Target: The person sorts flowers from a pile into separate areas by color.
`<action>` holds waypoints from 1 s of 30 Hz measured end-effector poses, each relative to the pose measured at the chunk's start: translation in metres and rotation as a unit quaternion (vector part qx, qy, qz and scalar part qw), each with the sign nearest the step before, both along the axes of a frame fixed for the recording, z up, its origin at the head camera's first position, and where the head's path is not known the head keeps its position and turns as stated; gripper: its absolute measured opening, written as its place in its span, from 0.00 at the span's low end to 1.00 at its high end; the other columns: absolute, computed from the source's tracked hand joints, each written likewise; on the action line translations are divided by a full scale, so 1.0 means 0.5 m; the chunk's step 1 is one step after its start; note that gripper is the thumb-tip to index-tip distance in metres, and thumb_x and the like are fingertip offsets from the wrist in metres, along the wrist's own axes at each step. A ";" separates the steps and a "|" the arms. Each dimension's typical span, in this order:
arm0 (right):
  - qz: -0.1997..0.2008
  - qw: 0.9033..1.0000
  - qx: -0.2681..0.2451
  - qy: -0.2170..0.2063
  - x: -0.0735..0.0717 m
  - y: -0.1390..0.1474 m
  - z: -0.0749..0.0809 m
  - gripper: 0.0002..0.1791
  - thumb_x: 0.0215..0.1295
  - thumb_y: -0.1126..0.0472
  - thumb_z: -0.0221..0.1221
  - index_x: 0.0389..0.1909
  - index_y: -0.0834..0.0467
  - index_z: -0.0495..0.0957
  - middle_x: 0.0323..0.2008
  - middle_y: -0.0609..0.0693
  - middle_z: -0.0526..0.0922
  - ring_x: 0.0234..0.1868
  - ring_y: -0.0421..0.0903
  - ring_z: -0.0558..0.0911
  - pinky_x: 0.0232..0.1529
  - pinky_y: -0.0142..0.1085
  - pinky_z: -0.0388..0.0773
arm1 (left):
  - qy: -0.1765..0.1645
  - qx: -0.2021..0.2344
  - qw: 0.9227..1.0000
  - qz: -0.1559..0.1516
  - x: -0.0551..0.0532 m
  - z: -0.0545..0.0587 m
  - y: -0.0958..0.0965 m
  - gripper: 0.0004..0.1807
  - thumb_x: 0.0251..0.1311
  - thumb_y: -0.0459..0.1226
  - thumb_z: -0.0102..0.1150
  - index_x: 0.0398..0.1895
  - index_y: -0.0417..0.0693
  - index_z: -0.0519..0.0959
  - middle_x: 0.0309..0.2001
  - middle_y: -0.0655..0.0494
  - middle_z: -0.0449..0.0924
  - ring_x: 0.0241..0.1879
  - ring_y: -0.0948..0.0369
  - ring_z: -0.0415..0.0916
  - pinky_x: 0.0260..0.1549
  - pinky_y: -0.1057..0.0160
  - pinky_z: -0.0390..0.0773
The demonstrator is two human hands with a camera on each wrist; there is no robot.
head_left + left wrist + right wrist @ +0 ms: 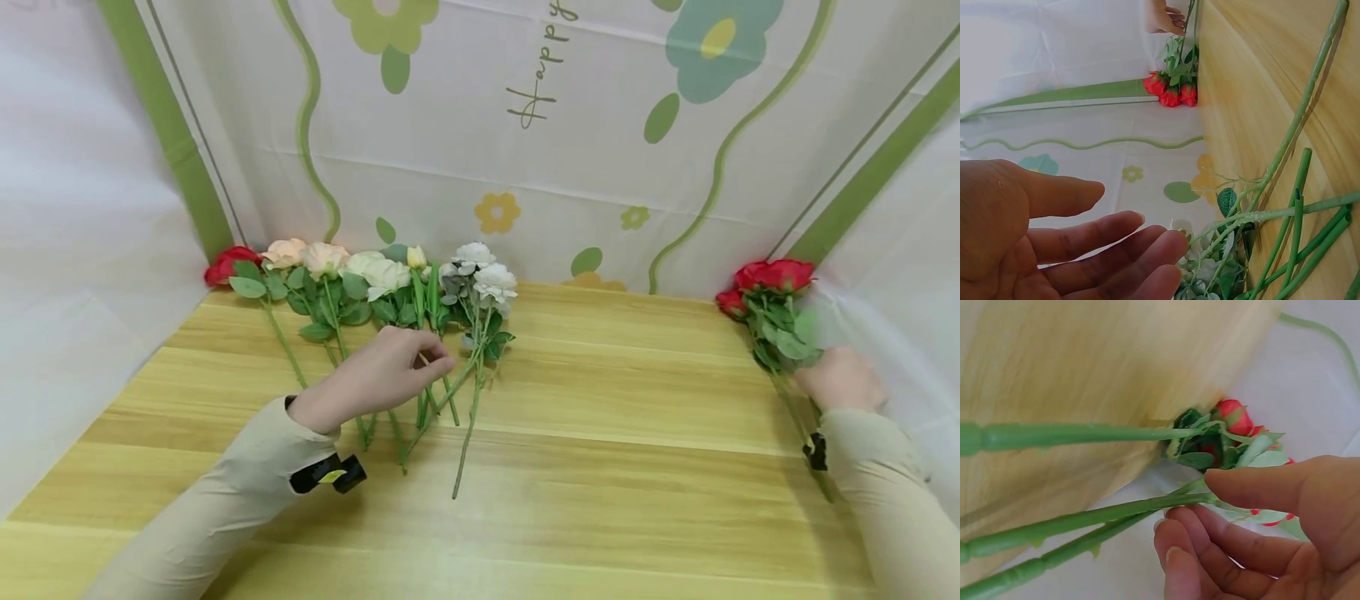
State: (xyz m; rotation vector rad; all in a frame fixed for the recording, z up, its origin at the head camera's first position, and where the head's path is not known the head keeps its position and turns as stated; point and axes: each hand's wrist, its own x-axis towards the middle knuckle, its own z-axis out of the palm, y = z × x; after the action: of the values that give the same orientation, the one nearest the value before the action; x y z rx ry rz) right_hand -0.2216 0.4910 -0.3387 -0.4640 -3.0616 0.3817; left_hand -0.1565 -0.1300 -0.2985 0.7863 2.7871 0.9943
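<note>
Left hand (377,375), empty, thumb parted from fingers, hung just left of the white flowers (495,284), stems (464,454) pointing back down the worktop (622,500).

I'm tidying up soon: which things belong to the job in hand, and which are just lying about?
Seems part of the job:
red flowers, stems between the right hand's fingers
flower row, by the left hand

Likely just surroundings:
table
printed cloth
black wrist device
</note>
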 end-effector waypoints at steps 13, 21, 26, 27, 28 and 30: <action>0.094 0.992 0.018 0.082 0.052 -0.165 0.079 0.28 0.70 0.45 0.52 0.19 0.64 0.75 0.17 0.53 0.75 0.19 0.49 0.71 0.19 0.44 0.67 | -0.009 -0.012 1.000 0.012 -0.007 -0.003 -0.003 0.08 0.72 0.41 0.55 0.43 0.51 0.83 0.36 0.62 0.81 0.28 0.64 0.75 0.31 0.59 0.75; 0.180 0.976 -0.084 0.086 0.087 -0.341 0.102 0.30 0.72 0.43 0.53 0.46 0.69 0.81 0.30 0.54 0.85 0.26 0.46 0.83 0.25 0.42 0.77 | -0.025 -0.034 0.999 0.013 -0.009 -0.009 -0.002 0.12 0.72 0.43 0.55 0.45 0.46 0.83 0.36 0.61 0.81 0.28 0.66 0.76 0.33 0.60 0.76; 0.225 0.963 -0.116 0.088 0.087 -0.431 0.098 0.25 0.72 0.44 0.54 0.44 0.65 0.83 0.30 0.51 0.85 0.27 0.45 0.83 0.27 0.42 0.77 | -0.060 -0.069 0.996 0.008 -0.012 -0.019 -0.006 0.11 0.71 0.42 0.57 0.31 0.48 0.82 0.20 0.62 0.72 0.16 0.65 0.63 0.21 0.63 0.67; 0.232 0.961 -0.123 0.086 0.089 -0.445 0.098 0.25 0.72 0.44 0.55 0.43 0.64 0.83 0.30 0.51 0.84 0.27 0.45 0.82 0.27 0.41 0.77 | -0.068 -0.076 0.995 0.006 -0.013 -0.021 -0.006 0.12 0.70 0.41 0.57 0.28 0.48 0.81 0.18 0.61 0.69 0.15 0.65 0.60 0.20 0.63 0.65; 0.236 0.960 -0.128 0.084 0.092 -0.458 0.097 0.24 0.72 0.45 0.55 0.43 0.64 0.83 0.30 0.50 0.84 0.27 0.45 0.82 0.28 0.41 0.77 | -0.075 -0.085 0.994 0.004 -0.013 -0.024 -0.005 0.13 0.70 0.41 0.58 0.26 0.47 0.80 0.15 0.61 0.65 0.14 0.64 0.57 0.18 0.63 0.62; 0.246 0.957 -0.136 0.076 0.100 -0.478 0.097 0.22 0.72 0.46 0.56 0.42 0.63 0.83 0.29 0.50 0.84 0.26 0.44 0.82 0.28 0.41 0.78 | -0.082 -0.099 0.992 0.000 -0.014 -0.032 -0.002 0.14 0.68 0.41 0.59 0.24 0.46 0.80 0.15 0.61 0.65 0.14 0.65 0.56 0.18 0.64 0.61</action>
State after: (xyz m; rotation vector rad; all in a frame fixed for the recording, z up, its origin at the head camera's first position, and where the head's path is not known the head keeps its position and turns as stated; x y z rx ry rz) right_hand -0.1717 0.2520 -0.2905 0.3275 -2.9447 0.8142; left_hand -0.1635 -0.1311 -0.3143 0.6482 2.6907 0.7301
